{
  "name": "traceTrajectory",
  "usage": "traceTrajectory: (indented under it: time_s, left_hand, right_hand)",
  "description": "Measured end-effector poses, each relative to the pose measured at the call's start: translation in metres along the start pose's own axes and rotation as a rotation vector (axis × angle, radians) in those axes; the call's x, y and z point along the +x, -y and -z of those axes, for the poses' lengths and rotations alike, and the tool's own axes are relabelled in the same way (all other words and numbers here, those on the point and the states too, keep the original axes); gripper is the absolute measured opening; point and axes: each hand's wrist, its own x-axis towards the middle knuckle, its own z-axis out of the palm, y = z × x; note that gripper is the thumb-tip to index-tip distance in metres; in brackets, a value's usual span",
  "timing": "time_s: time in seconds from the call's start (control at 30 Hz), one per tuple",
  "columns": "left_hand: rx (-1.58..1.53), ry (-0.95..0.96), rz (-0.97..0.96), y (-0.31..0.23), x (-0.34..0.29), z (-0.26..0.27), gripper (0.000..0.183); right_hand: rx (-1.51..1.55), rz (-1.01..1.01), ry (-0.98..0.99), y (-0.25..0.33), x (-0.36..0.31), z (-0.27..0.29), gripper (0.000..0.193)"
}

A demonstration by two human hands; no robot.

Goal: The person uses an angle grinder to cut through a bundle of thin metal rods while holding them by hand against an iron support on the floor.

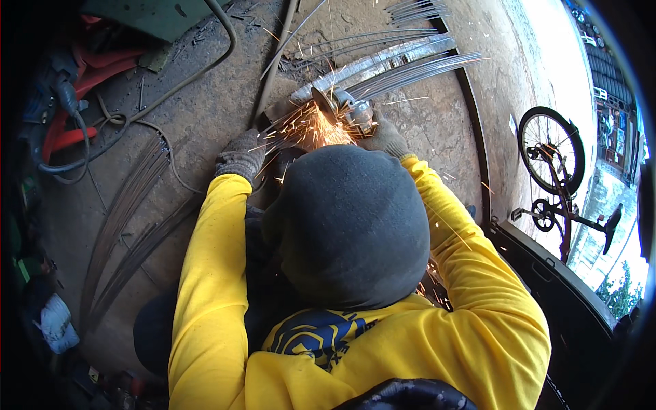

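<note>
My right hand (386,139), in a grey knit glove, is wrapped round the body of an angle grinder (360,116). The grinder's disc (324,105) throws a dense spray of orange sparks down and toward my left hand. My gloved left hand (240,154) is closed at the end of several thin metal rods (276,126), just left of the sparks. Smoke and glare hide where the disc meets the metal. More grey rods (417,75) fan out to the right beyond the grinder, beside a flat, pale metal strip (383,63). Both my arms wear yellow sleeves.
Dark rods (126,205) lie on the floor at left. A cable (184,77) loops toward a red-framed tool (65,123) at far left. A long metal bar (277,55) lies ahead. At right are a raised metal edge (471,109) and a bicycle (557,178).
</note>
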Motion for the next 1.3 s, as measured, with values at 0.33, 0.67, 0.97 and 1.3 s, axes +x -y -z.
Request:
traceTrajectory:
  time_s: [0.33, 0.67, 0.97, 1.3]
  left_hand:
    - [-0.013, -0.066, -0.042, 0.007, 0.006, -0.011, 0.055]
    - [-0.031, -0.056, -0.020, 0.007, 0.002, -0.012, 0.055]
    - [-0.022, -0.033, 0.010, 0.003, -0.003, -0.006, 0.057]
    - [-0.024, -0.021, -0.001, 0.002, -0.004, -0.003, 0.057]
  right_hand:
    - [0.053, 0.030, 0.066, -0.016, 0.014, -0.005, 0.096]
    - [-0.069, 0.026, 0.063, 0.016, 0.004, 0.008, 0.095]
    - [0.003, 0.074, 0.006, -0.004, 0.010, -0.004, 0.092]
    - [0.034, 0.027, 0.021, 0.001, -0.003, 0.000, 0.090]
